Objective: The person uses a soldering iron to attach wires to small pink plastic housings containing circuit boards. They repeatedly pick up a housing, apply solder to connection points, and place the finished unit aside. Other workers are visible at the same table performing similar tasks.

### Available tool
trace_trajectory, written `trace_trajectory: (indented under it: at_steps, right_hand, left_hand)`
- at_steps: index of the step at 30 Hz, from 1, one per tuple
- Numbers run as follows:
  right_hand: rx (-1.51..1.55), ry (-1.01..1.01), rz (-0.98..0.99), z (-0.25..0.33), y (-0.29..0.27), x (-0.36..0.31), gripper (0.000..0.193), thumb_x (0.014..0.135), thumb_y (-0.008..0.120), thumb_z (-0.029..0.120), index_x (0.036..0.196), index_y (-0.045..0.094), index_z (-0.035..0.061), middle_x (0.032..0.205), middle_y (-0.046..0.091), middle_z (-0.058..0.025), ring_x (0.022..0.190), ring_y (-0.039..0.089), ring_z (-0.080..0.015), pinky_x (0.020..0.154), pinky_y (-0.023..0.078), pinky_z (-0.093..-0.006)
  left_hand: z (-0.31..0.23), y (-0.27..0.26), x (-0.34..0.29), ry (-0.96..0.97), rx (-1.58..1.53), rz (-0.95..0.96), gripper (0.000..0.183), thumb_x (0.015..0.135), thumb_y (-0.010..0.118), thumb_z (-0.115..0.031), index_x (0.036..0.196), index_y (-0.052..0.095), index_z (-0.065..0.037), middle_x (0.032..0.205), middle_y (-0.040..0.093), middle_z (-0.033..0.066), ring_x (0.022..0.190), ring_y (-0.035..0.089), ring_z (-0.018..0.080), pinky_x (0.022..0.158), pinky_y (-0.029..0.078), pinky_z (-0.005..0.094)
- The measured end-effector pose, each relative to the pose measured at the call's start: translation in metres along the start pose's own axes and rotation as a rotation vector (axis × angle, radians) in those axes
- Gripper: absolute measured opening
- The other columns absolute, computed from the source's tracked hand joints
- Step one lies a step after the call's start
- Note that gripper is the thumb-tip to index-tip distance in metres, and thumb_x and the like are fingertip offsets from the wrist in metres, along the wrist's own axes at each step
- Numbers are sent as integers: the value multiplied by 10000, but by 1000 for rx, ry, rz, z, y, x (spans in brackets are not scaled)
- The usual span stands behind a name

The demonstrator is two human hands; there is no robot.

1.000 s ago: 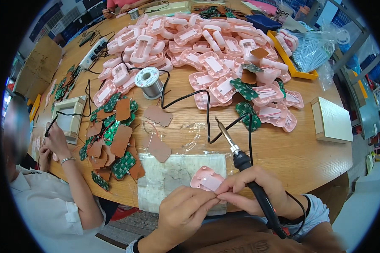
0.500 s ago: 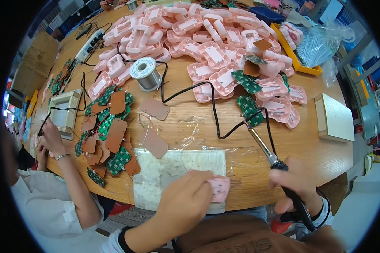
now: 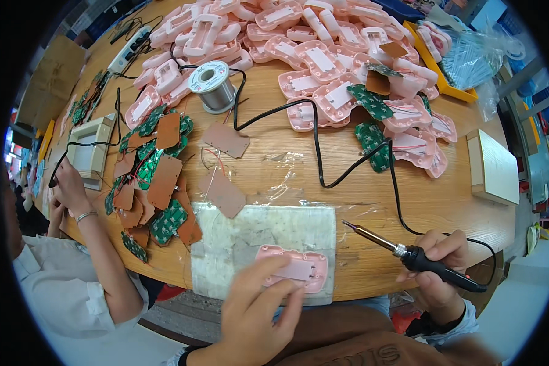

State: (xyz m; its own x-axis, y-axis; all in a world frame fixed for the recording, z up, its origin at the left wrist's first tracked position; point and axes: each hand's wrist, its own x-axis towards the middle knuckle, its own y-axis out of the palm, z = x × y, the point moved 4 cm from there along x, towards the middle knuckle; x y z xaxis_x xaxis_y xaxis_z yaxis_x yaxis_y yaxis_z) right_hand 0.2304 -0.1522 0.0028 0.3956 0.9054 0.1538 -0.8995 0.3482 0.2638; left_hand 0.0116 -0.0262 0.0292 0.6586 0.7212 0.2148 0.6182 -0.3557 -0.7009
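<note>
A pink plastic shell (image 3: 316,282) with a pale rectangular panel inside lies on the whitish mat (image 3: 226,238) at the table's near edge. My left hand (image 3: 259,311) is over its left and near side, fingers apart and curved; whether the fingertips touch the shell is hard to tell. In my right hand (image 3: 442,262), to the right of the mat, is a soldering iron (image 3: 424,259) with a black handle. Its metal tip points left and away from me, above the wood and apart from the shell. The iron's black cord runs back across the table.
Pink shells (image 3: 317,61) are heaped at the back. Green and brown circuit boards (image 3: 165,177) pile up left of the mat, near a solder spool (image 3: 215,91). A wooden block (image 3: 493,168) stands right; a yellow tray (image 3: 454,88) is behind it. A co-worker's arm (image 3: 104,250) reaches in at left.
My left hand has moved nearer to me and its fingers have spread, uncovering more of the shell. The soldering iron has tipped lower, its tip swinging down toward the mat's right edge.
</note>
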Motion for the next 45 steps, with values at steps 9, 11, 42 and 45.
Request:
trace_trajectory:
  at_steps: [9, 11, 42, 45]
  right_hand:
    - [37, 53, 122, -35, 66, 12, 364, 807, 659, -68, 1087, 446, 24, 988, 554, -152, 872, 588, -173, 766, 471, -280]
    - [-28, 83, 122, -40, 68, 16, 329, 834, 642, -23, 1064, 414, 33, 965, 539, -153, 856, 582, -169, 734, 464, -273]
    - [-658, -210, 345, 8, 28, 32, 289, 640, 795, 81, 846, 592, 73, 650, 549, -59, 475, 515, -161, 391, 366, -266]
    - [-691, -215, 377, 9, 31, 33, 298, 653, 785, 115, 831, 548, 85, 623, 536, -51, 465, 475, -142, 420, 344, -268]
  left_hand:
    - [16, 3, -14, -135, 19, -23, 162, 707, 713, 29, 831, 619, -15, 1115, 621, 168, 981, 625, 289, 784, 512, 332]
    - [10, 0, -14, -74, 80, -42, 157, 712, 710, 30, 828, 615, -15, 1049, 630, 150, 923, 634, 280, 752, 514, 330]
    - [8, 27, 26, -197, -84, -97, 130, 687, 669, 59, 747, 581, -16, 747, 552, 79, 592, 560, 198, 522, 455, 295]
    - [9, 27, 26, -212, -97, -88, 123, 688, 669, 56, 739, 582, -16, 747, 552, 80, 593, 561, 199, 523, 454, 294]
